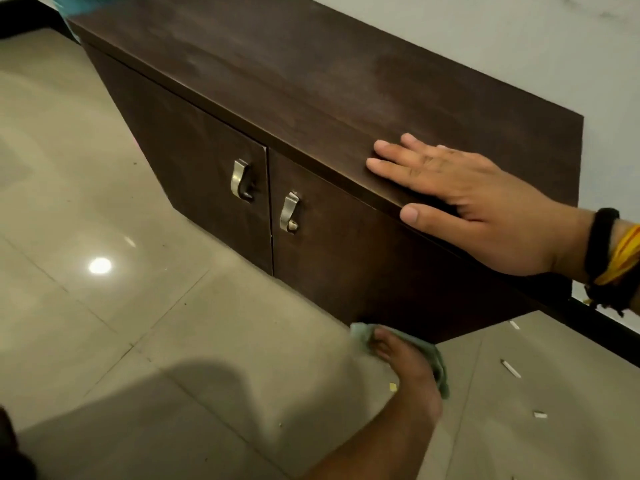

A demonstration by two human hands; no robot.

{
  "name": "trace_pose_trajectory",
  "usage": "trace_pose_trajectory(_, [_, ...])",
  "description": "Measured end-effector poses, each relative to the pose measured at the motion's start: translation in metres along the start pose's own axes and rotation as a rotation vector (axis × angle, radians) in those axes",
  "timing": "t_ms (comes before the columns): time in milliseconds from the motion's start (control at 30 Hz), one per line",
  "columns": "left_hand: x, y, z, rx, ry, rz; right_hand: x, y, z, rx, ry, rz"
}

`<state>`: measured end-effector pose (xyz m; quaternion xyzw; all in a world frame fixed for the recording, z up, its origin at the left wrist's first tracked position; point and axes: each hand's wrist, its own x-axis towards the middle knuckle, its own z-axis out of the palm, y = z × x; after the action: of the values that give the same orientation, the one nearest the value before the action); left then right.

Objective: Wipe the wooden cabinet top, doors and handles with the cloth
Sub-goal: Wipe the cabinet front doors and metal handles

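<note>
1. Gripping a pale green cloth [437, 362], the left hand [405, 362] sits low at the bottom edge of the right cabinet door [349, 258]; its fingers curl round the cloth and hide most of it, and motion blur softens both.
2. Whether the cloth touches the door or only the floor [104, 209] beside it cannot be told.
3. The right hand [464, 199] lies flat and open on the front edge of the cabinet top [277, 67], fingers straight, thumb hanging over the edge.
4. Black and yellow bands [613, 258] on that wrist are cut off by the frame's right side.
5. Both doors are shut, so nothing inside the cabinet shows; the left door [180, 147] and right door each carry a curved metal handle, one [241, 180] beside the other [289, 213].
6. A blue thing [69, 1] at the top's far end is cut off and unidentifiable.
7. Small white scraps [510, 368] lie on the tiles to the right.
</note>
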<state>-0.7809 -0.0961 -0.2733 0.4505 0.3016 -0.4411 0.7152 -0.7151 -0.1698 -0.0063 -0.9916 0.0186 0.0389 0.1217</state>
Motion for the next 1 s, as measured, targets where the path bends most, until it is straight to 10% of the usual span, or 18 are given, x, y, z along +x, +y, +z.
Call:
trace_pose_trajectory(300, [0.165,0.164,-0.044,-0.221,0.235,0.101,0.0,-0.001,0.0,0.02,0.014,-0.003])
trace_pose_trajectory(533, [0.128,0.311,-0.04,-0.111,0.223,0.551,0.0,-0.004,0.0,0.006,0.018,0.023])
trace_pose_trajectory(800, [0.022,0.18,-0.026,0.407,0.132,0.791,0.066,-0.029,0.005,-0.172,-0.058,0.056])
trace_pose_trajectory(1000, [0.06,0.286,-0.037,0.273,0.226,0.681,0.112,-0.05,0.014,-0.244,0.006,0.059])
